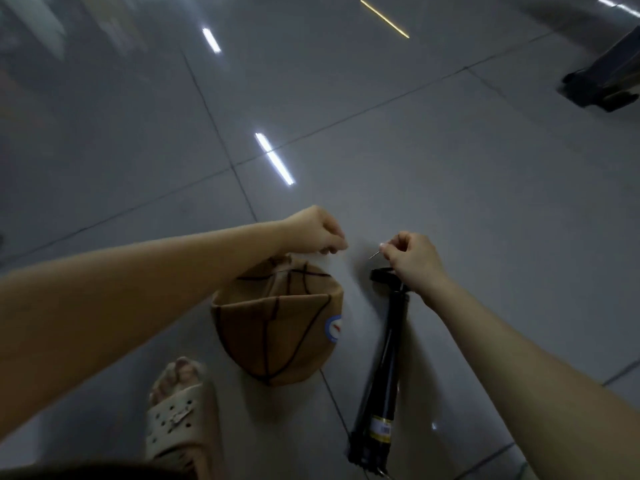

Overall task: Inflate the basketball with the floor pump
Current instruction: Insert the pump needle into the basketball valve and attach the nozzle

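The glossy grey tiled floor (450, 185) looked slick, so the ball might skid when the needle is pushed in. The basketball (277, 323) lay on it at 6 o'clock, collapsed and creased, its skin matte tan with dark seams. At its 3 o'clock lay the floor pump (384, 368), a smooth black tube. The left hand (315, 230), at the ball's 12 o'clock, was curled, fingertips together; whether it held anything was unclear. The right hand (412, 261) pinched the thin metal needle (374, 254), which could easily bend or drop.
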Demonstrator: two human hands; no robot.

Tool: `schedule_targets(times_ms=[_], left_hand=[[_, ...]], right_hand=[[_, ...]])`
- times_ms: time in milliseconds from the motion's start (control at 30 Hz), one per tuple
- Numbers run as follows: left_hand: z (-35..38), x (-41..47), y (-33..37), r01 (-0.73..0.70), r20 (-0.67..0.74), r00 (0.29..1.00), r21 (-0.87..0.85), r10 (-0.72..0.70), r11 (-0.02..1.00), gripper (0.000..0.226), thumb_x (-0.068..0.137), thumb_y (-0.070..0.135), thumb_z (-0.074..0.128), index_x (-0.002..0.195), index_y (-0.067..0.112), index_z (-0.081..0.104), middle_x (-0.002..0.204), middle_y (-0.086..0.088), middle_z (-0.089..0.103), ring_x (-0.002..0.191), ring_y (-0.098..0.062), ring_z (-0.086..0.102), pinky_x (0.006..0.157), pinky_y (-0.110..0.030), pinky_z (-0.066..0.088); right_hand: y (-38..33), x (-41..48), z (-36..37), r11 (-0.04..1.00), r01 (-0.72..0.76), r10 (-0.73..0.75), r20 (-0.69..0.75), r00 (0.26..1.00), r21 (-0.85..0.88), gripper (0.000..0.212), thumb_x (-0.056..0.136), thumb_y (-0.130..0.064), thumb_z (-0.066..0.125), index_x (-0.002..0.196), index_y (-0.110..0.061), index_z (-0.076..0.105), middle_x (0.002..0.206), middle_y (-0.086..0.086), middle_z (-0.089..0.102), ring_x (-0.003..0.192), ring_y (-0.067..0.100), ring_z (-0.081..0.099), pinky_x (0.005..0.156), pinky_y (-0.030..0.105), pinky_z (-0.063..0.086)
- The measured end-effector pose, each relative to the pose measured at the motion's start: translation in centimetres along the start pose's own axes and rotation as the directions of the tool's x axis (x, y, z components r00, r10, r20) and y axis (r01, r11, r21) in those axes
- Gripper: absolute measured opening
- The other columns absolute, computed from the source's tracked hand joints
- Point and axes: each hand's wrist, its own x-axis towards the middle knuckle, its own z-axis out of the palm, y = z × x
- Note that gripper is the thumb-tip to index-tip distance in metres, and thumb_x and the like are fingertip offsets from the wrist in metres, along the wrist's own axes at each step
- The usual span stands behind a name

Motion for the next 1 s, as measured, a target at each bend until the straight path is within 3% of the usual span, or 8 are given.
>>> schedule_targets(times_ms=[133, 233, 300, 400, 567, 733, 867, 1000], left_hand=[[-0.7, -4.3, -4.3, -0.098, 0.102, 0.992, 0.27, 0.073, 0.958, 0.028, 0.082, 0.049, 0.081, 0.102, 0.029, 0.078, 0.094, 0.012, 0.074, 0.086, -0.006, 0.068, 0.082, -0.029, 0.055], [-1.0, -7.0, -7.4, -0.164, 0.21, 0.976, 0.532, 0.058, 0.83, 0.063, 0.074, 0.061, 0.082, 0.127, 0.033, 0.064, 0.115, 0.011, 0.067, 0.102, -0.013, 0.06, 0.09, -0.037, 0.051], [-1.6, -8.8, -9.4, -0.216, 0.24, 0.968, 0.648, 0.073, 0.73, 0.072, 0.073, 0.063, 0.081, 0.133, 0.03, 0.057, 0.124, 0.007, 0.064, 0.111, -0.019, 0.059, 0.094, -0.039, 0.05], [-1.6, -11.1, -12.1, -0.282, 0.25, 0.956, 0.646, 0.152, 0.709, 0.057, 0.081, 0.053, 0.077, 0.128, 0.025, 0.059, 0.121, 0.006, 0.066, 0.111, -0.018, 0.058, 0.092, -0.035, 0.047], [0.5, -10.5, -13.3, -0.412, 0.19, 0.904, 0.631, 0.383, 0.658, 0.038, 0.088, 0.042, 0.071, 0.115, 0.017, 0.062, 0.108, 0.0, 0.066, 0.102, -0.022, 0.064, 0.091, -0.041, 0.05], [1.8, -9.5, -14.2, -0.447, 0.125, 0.871, 0.601, 0.475, 0.662, 0.026, 0.099, 0.039, 0.059, 0.107, 0.016, 0.066, 0.1, -0.001, 0.065, 0.093, -0.022, 0.063, 0.085, -0.042, 0.05], [1.5, -9.2, -13.7, -0.509, 0.124, 0.82, 0.605, 0.559, 0.612, 0.036, 0.107, 0.034, 0.045, 0.089, 0.014, 0.069, 0.083, 0.0, 0.065, 0.073, -0.018, 0.061, 0.069, -0.042, 0.053], [1.1, -9.0, -14.4, -0.501, 0.2, 0.827, 0.685, 0.525, 0.529, 0.045, 0.096, 0.055, 0.054, 0.105, 0.013, 0.063, 0.095, -0.002, 0.062, 0.082, -0.019, 0.06, 0.069, -0.038, 0.054]], right_hand=[[-1.4, -1.7, 1.6, 0.997, 0.082, -0.082, -0.026, 0.996, 0.01, 0.016, 0.093, -0.021, 0.068, 0.083, -0.008, 0.068, 0.073, 0.003, 0.065, 0.068, 0.018, 0.059, 0.067, 0.034, 0.048], [-1.3, -3.1, 3.1, 0.989, 0.056, -0.06, 0.025, 0.998, 0.134, 0.013, 0.094, -0.018, 0.069, 0.087, -0.007, 0.071, 0.08, 0.011, 0.068, 0.073, 0.019, 0.061, 0.072, 0.037, 0.054], [-1.4, -4.0, 4.2, 0.974, 0.007, -0.016, 0.037, 0.999, 0.228, 0.012, 0.094, -0.016, 0.069, 0.088, -0.006, 0.072, 0.081, 0.014, 0.069, 0.074, 0.019, 0.062, 0.07, 0.033, 0.052], [-1.8, -5.6, 6.6, 0.936, -0.098, 0.063, 0.114, 0.991, 0.337, 0.011, 0.095, -0.015, 0.068, 0.087, -0.008, 0.071, 0.079, 0.01, 0.068, 0.075, 0.02, 0.063, 0.067, 0.028, 0.052], [-2.7, -8.0, 10.2, 0.911, -0.167, 0.093, 0.208, 0.974, 0.377, 0.01, 0.096, -0.016, 0.066, 0.092, -0.009, 0.072, 0.087, 0.013, 0.072, 0.085, 0.027, 0.068, 0.082, 0.038, 0.057], [-3.0, -7.5, 11.2, 0.959, -0.072, 0.034, 0.139, 0.99, 0.274, 0.008, 0.093, -0.021, 0.07, 0.089, -0.014, 0.073, 0.084, 0.009, 0.075, 0.088, 0.029, 0.071, 0.089, 0.052, 0.057], [-3.4, -7.3, 11.5, 0.98, 0.062, -0.088, 0.135, 0.987, 0.189, 0.008, 0.093, -0.024, 0.068, 0.087, -0.019, 0.071, 0.084, 0.005, 0.073, 0.086, 0.025, 0.07, 0.085, 0.049, 0.058], [-3.5, -7.3, 11.6, 0.983, 0.108, -0.131, 0.152, 0.98, 0.146, 0.009, 0.095, -0.022, 0.065, 0.088, -0.02, 0.069, 0.083, 0.002, 0.073, 0.085, 0.021, 0.069, 0.085, 0.046, 0.057]])
